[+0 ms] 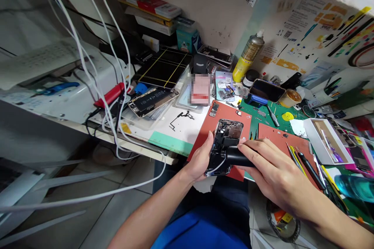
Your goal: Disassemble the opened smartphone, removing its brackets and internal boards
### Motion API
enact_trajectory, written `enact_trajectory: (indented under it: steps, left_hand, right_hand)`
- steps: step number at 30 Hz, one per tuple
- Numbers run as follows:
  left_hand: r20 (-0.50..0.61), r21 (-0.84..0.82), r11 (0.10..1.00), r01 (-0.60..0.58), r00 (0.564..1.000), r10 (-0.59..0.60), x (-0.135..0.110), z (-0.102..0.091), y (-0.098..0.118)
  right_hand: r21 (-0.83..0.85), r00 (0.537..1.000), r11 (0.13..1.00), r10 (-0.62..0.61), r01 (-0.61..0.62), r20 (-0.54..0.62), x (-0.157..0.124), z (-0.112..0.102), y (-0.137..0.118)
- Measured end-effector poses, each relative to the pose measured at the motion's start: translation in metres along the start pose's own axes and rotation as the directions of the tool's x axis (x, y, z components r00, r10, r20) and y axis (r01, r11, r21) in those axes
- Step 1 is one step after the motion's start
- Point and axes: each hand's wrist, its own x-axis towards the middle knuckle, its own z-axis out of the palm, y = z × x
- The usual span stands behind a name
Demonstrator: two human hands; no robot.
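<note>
My left hand [201, 160] grips an opened smartphone [233, 129] by its left edge. The phone has no screen on it, so its circuit parts and black inner surface show. In my right hand [274, 171] is a black cylindrical tool [236, 156], whose end lies over the lower half of the phone. A thin pale strip or wire [218, 167] curves from near that end across the phone's bottom; what it belongs to I cannot tell. Both sit above the near edge of a reddish-brown mat [201, 140]. My right palm hides the tool's rear part.
Another opened phone [153, 102] lies on plastic cases at left. White cables [117, 85] hang down in front of the table's left side. A yellow spray can [247, 58], a propped phone [267, 90], a white box [329, 140] and several hand tools [311, 169] stand or lie to the right.
</note>
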Motion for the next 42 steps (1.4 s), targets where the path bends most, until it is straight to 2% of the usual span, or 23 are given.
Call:
enact_trajectory:
  steps: [4,10,15,20,25,30,36,42]
  left_hand:
    - [-0.046,0.041,0.998,0.048,0.998,-0.046,-0.001,-0.002,0.0]
    - [0.045,0.019,0.998,0.052,0.998,-0.053,0.001,-0.004,0.001]
    - [0.041,0.057,0.996,0.064,0.997,-0.066,0.001,-0.005,0.003]
    - [0.149,0.088,0.995,0.052,0.987,-0.065,0.001,-0.005,0.008]
    - [0.201,0.143,0.989,0.038,0.977,-0.066,0.004,-0.01,0.012]
    - [0.178,0.187,0.981,0.057,0.98,-0.091,0.005,-0.011,0.014]
    - [0.183,0.208,0.978,0.024,0.981,-0.062,0.003,-0.008,0.015]
    - [0.196,0.233,0.971,0.044,0.976,-0.091,0.004,-0.01,0.013]
  right_hand:
    - [-0.025,1.0,0.999,-0.031,0.03,-0.008,0.002,-0.001,-0.001]
    - [-0.05,0.998,0.997,-0.058,0.058,0.0,0.005,-0.003,0.0]
    - [-0.059,0.997,0.996,-0.073,0.073,-0.009,0.006,-0.002,0.0]
    - [-0.078,1.0,0.997,-0.011,0.013,0.019,0.001,-0.008,0.001]
    - [-0.082,0.997,0.996,0.036,-0.042,-0.069,-0.007,-0.02,0.011]
    - [-0.098,0.989,0.994,0.033,-0.047,-0.147,-0.011,-0.024,0.022]
    - [-0.109,0.988,0.991,0.056,-0.072,-0.143,-0.012,-0.025,0.027]
    - [-0.12,0.991,0.99,0.056,-0.07,-0.122,-0.007,-0.021,0.025]
